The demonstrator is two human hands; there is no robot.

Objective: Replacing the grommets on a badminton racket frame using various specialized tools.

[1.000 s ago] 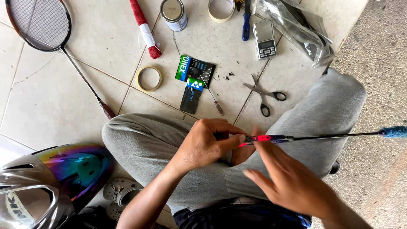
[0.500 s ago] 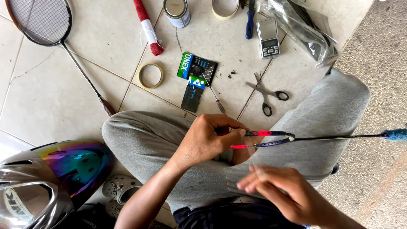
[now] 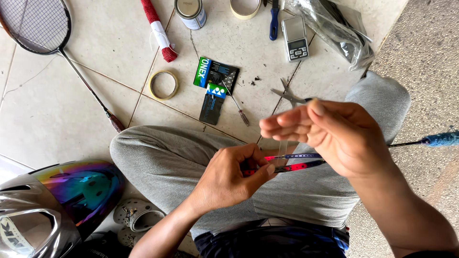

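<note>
Racket frame [image 3: 296, 161] mostly hidden under left hand [image 3: 229, 179], right hand [image 3: 330, 131].

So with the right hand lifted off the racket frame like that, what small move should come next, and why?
Probably bring the right hand back down to the racket frame: a clear strip hangs from its fingers above the frame, which the left hand pinches across the lap.
</note>
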